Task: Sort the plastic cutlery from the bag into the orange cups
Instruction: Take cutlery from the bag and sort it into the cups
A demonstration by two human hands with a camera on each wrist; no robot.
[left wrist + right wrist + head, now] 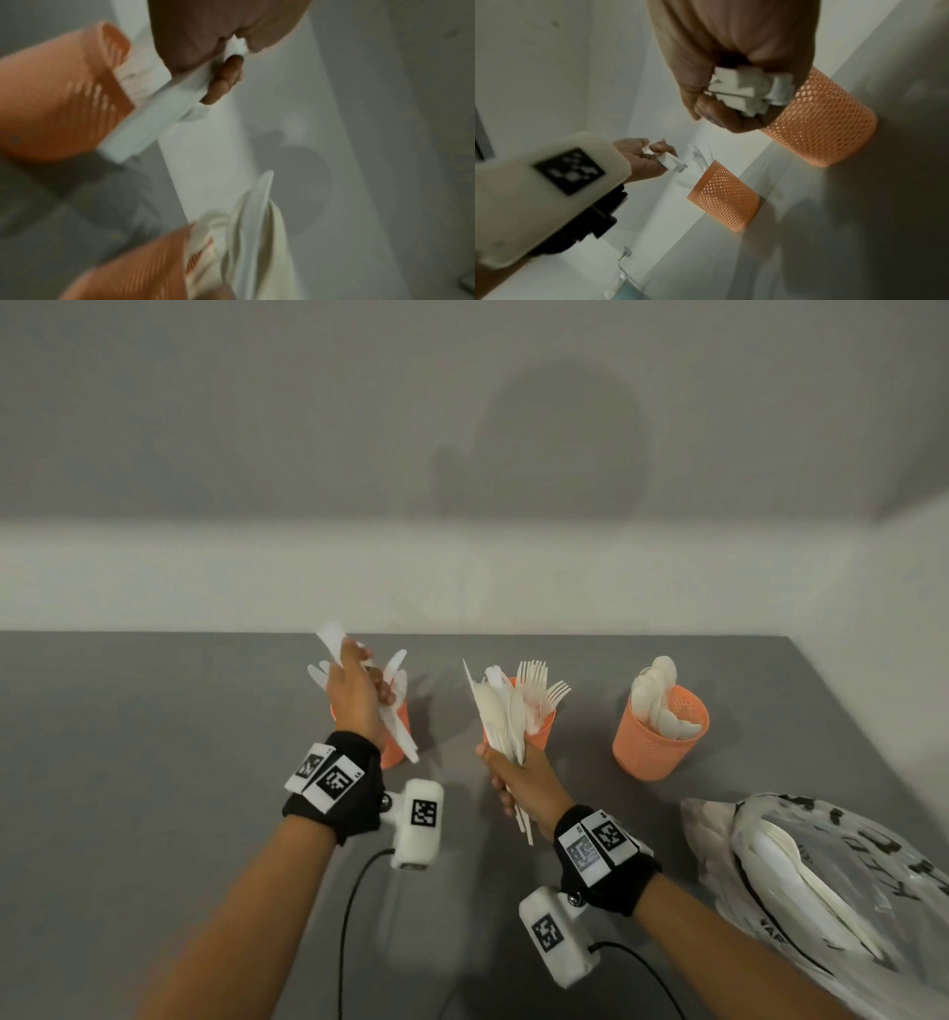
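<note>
Nearest, at my right: the printed plastic bag (821, 880) on the grey table (154, 737), white cutlery showing inside. My right hand (518, 788) fists a mixed bundle of cutlery (506, 711), upright before the middle orange cup (539, 731), which holds forks (539, 683). My left hand (357, 690) grips white knives (398, 726) over the left orange cup (395, 742). Right orange cup (657, 737): spoons (657, 701).
</note>
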